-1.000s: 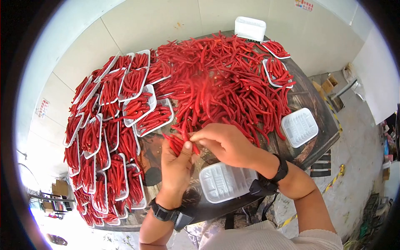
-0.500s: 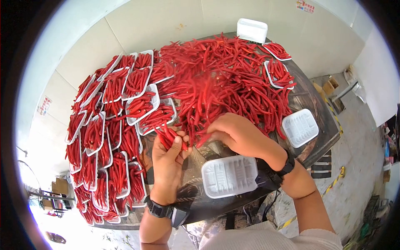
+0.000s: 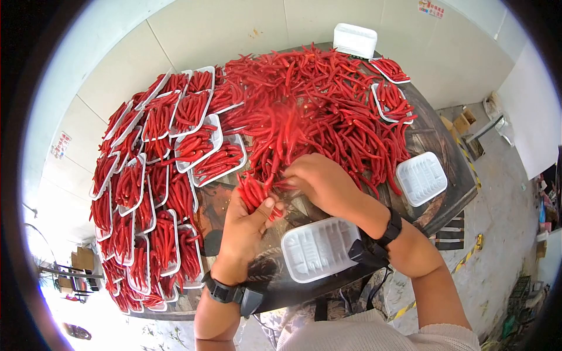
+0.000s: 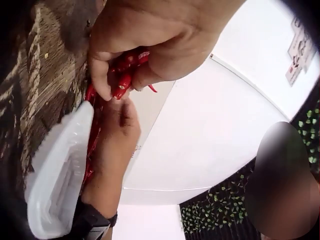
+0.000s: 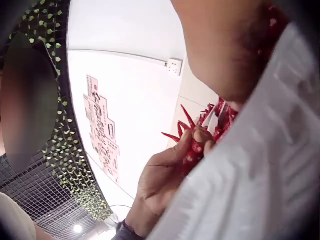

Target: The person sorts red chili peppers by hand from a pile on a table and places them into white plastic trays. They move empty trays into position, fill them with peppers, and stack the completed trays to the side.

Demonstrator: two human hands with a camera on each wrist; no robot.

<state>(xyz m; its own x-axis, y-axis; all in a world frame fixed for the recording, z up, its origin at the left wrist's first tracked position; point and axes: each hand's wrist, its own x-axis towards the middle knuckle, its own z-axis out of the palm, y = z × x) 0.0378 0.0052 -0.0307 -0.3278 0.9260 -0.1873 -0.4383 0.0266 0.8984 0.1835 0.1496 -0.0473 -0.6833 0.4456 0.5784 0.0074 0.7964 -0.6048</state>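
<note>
My left hand (image 3: 241,234) grips a small bunch of red chili peppers (image 3: 252,193), thumb across them; their stem ends show in the left wrist view between thumb and fingers (image 4: 102,80). Close to the bunch, my right hand (image 3: 322,182) has its fingers bent at the near edge of the loose chili pile (image 3: 351,131), pinching a red chili pepper (image 3: 283,185) partly hidden under them. A ribbed white plastic tray (image 3: 319,250) lies on the table below both hands. In the right wrist view the left hand (image 5: 162,175) holds the bunch with tips pointing up.
Many white trays filled with chilies (image 3: 164,240) crowd the left side, some overlapping. Two more filled trays (image 3: 376,100) lie at the back right. Another bare tray (image 3: 421,178) sits at the right, and stacked white trays (image 3: 355,41) stand at the back edge.
My right hand went from the left hand's bunch to the pile's edge, then slightly up and left. The left hand shifted left, then came back right with its chilies.
</note>
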